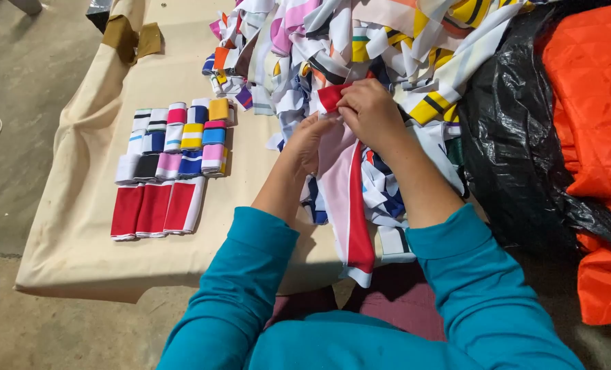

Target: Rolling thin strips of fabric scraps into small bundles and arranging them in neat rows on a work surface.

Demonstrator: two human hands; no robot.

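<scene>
My right hand (370, 109) pinches the top end of a long pink, white and red fabric strip (350, 205) at the edge of a big pile of striped fabric pieces (360, 41). Just left of it, my left hand (307, 140) grips the same strip along its side. The strip hangs down toward me over the table's near edge. Both arms wear teal sleeves.
Folded fabric pieces (172, 147) lie in neat rows on the beige cloth-covered table (79, 226), with three red-and-white ones (156, 209) in front. A black plastic bag (518, 151) and orange quilted fabric (593, 82) fill the right side. Concrete floor lies to the left.
</scene>
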